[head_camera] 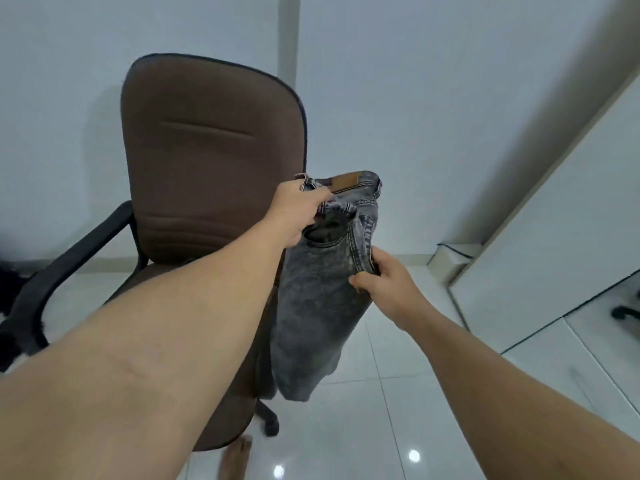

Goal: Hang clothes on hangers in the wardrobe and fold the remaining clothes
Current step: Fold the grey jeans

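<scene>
A pair of grey washed jeans (318, 306) with a brown leather waistband patch hangs in the air in front of me, folded lengthwise. My left hand (298, 213) grips the waistband at its top left. Lower down, my right hand (381, 278) pinches the right side seam below the pocket. The legs hang down beside the chair seat, and their lower ends are folded up out of sight. No hanger or wardrobe interior is visible.
A brown office chair (207, 150) with black armrests stands just behind and left of the jeans. A white wardrobe door (561, 237) with a mirror panel runs along the right. Glossy white floor tiles (363, 427) lie below. Something dark lies at the left edge (10, 282).
</scene>
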